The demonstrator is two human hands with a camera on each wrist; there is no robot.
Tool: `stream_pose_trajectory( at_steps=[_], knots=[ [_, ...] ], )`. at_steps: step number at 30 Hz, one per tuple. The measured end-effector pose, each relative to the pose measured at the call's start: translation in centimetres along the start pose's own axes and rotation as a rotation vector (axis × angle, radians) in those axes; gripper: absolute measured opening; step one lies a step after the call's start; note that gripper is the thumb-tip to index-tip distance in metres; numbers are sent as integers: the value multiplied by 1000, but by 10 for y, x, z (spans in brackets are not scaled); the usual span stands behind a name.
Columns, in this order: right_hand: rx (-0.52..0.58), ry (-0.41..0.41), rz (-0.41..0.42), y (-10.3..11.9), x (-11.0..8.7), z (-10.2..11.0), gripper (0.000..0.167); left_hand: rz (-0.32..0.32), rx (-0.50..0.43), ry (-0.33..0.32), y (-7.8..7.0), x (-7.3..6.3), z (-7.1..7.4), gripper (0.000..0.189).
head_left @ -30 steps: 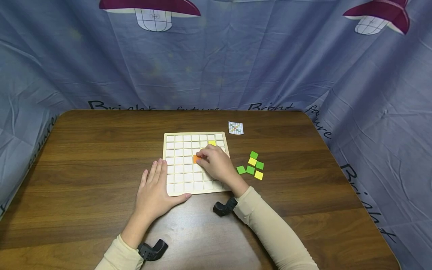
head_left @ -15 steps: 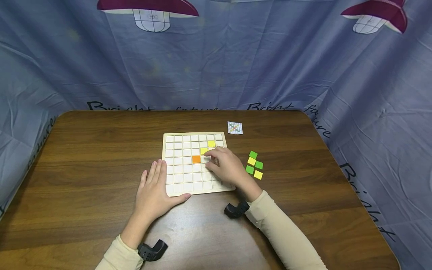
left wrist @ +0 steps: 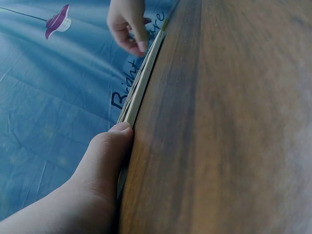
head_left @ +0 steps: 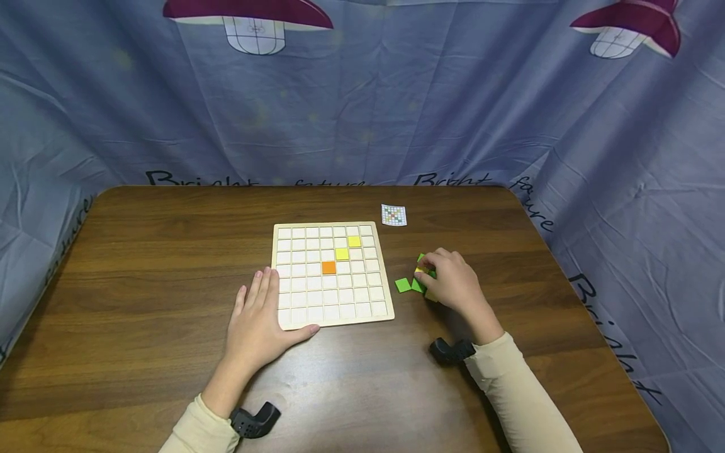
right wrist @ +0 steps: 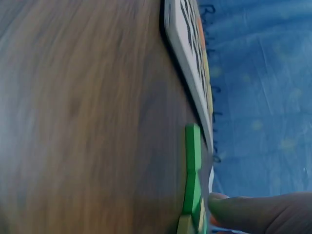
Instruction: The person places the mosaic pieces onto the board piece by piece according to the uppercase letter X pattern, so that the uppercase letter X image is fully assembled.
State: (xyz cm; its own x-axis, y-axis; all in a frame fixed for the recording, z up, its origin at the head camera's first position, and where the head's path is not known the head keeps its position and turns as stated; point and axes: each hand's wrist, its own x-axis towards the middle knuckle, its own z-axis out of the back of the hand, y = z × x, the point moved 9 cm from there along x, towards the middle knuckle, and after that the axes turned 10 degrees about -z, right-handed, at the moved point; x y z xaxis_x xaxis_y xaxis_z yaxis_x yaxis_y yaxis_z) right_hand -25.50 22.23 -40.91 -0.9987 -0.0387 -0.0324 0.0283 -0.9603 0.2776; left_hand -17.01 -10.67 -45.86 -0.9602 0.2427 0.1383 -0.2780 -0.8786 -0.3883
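Note:
A pale wooden grid board (head_left: 347,296) lies on the table, holding an orange tile (head_left: 329,268) and two yellow tiles (head_left: 342,253) in a diagonal line. My left hand (head_left: 255,324) braces its near left corner, fingers straight along the left edge and thumb at the front edge. In the left wrist view the thumb (left wrist: 105,151) touches the board's side. Right of the board, my right hand (head_left: 453,280) is over the loose tiles, thumb and index finger curled at opposite sides of a yellow tile (head_left: 420,270). The hand partly hides several of them. One green tile (head_left: 403,285) shows in full.
A small printed card (head_left: 393,215) with a coloured grid pattern lies beyond the board's far right corner. The brown wooden table (head_left: 187,251) ends at a blue curtain (head_left: 362,113) along the back and sides.
My right hand has left the orange tile, now seated in the board, and moved right to the loose tiles. My left hand has stayed at the board's corner.

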Motion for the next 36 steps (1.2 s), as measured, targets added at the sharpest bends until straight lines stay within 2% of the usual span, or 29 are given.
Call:
stream_pose_trajectory(
  at_steps=[6,16,25,36],
  knots=[
    [22,34,-33,-14,3,-5,25,2,3,0,1,0,-1,137],
    [132,58,11,-10,13,-10,24,7,4,6,2,0,-2,137],
    [161,74,-29,-7,23,-17,34,6,6,3,2,0,-1,137],
    [204,107,76,10,25,-20,30,5,-5,1,2,0,-1,136]
  ],
)
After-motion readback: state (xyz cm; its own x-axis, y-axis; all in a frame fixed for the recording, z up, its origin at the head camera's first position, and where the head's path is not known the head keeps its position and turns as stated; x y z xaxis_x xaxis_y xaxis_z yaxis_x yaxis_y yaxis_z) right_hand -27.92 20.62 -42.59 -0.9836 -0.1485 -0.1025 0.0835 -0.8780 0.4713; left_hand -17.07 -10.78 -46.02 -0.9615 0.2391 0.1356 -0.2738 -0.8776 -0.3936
